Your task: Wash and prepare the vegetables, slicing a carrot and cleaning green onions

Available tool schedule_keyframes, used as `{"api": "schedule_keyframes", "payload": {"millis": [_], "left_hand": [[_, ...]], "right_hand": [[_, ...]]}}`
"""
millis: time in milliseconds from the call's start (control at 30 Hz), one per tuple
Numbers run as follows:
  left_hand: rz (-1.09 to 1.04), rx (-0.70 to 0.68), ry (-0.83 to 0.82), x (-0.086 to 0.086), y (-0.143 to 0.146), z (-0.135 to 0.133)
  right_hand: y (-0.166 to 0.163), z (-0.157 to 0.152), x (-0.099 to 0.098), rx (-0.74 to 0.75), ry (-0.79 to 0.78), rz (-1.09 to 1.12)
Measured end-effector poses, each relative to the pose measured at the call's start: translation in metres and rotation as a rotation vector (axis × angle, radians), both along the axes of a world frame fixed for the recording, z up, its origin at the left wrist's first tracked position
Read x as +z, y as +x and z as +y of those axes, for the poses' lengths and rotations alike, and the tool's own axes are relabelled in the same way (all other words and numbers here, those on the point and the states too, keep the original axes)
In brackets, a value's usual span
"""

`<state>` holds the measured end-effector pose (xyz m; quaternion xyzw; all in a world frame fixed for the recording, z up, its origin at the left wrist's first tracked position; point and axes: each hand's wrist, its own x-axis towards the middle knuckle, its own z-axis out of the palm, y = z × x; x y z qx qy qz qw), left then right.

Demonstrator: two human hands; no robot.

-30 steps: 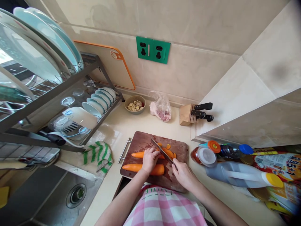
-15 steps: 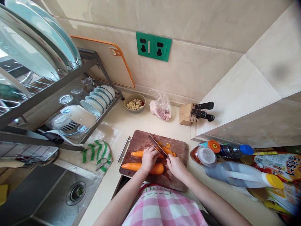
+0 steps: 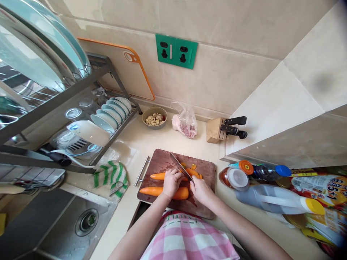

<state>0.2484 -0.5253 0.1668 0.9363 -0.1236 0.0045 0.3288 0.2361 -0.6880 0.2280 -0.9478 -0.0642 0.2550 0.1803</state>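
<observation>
Here, left hand (image 3: 172,183) curled over carrot (image 3: 157,176), right hand (image 3: 201,189) tight around knife (image 3: 178,164); "5+1" legible on a packet (image 3: 322,187).

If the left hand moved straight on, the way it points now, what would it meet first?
Apart from the carrot it holds, the left hand would likely meet the knife blade first; the exact gap is unclear.

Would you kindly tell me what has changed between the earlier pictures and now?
The right hand and its knife have slid forward and slightly left, bringing that hand nearer the left hand. Nothing was visibly taken up or let go. The left hand still holds the farther carrot, and the nearer carrot lies unmoved on the cutting board.
</observation>
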Motion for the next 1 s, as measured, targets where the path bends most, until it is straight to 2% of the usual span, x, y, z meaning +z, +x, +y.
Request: {"api": "schedule_keyframes", "payload": {"millis": [200,433,633,800,1000], "left_hand": [[0.012,-0.007,-0.018,-0.004,0.0,0.002],[-0.014,0.006,-0.015,-0.003,-0.001,0.002],[-0.041,0.003,0.004,-0.002,-0.001,0.002],[-0.028,0.005,0.023,-0.003,0.0,0.001],[-0.005,0.001,-0.03,-0.003,-0.001,0.002]], "right_hand": [[0.011,0.016,-0.013,-0.02,0.002,-0.035],[0.009,-0.009,-0.019,-0.079,0.1,-0.075],[-0.011,-0.016,-0.002,0.001,0.083,-0.111],[-0.015,-0.013,0.009,0.003,0.036,-0.068],[0.003,0.007,-0.01,-0.021,0.004,-0.062]]}}
